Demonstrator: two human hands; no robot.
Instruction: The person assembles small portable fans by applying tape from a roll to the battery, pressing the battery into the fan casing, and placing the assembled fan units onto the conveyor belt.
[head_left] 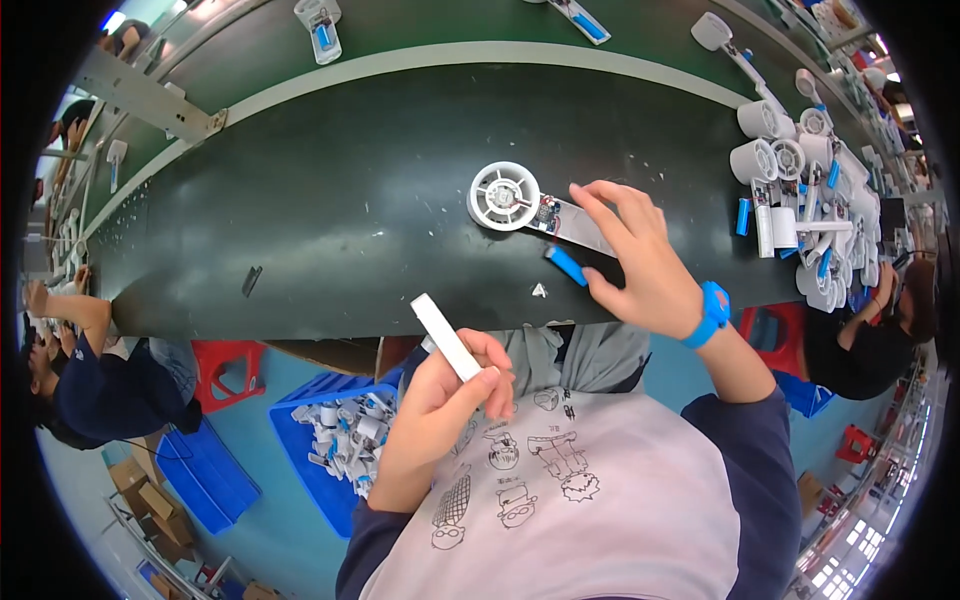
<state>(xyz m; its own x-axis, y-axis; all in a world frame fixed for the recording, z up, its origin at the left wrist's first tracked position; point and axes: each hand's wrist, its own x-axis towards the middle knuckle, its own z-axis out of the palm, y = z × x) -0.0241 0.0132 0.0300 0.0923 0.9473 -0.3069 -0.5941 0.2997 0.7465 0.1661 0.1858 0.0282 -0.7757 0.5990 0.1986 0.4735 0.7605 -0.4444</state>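
Flanking hands [643, 262]: piled fans [788, 158], blue crate [322, 496]

The fan head [504, 196] and strip [446, 337] look like smooth plastic, the tabletop [350, 150] glossy, the shirt [640, 480] matt cloth.

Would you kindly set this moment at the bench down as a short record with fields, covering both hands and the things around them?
Left hand: grips a long white piece, upper end clear of the fingers
Right hand: spread at the open handle; exact contact unclear
Fan head: white, round, spoked, lying on the dark table
Circuit board: exposed beside the fan head
Blue cylinder: on the table, near the right thumb
Table's right end: pile of white fan units
Below, left: blue crate holding white parts
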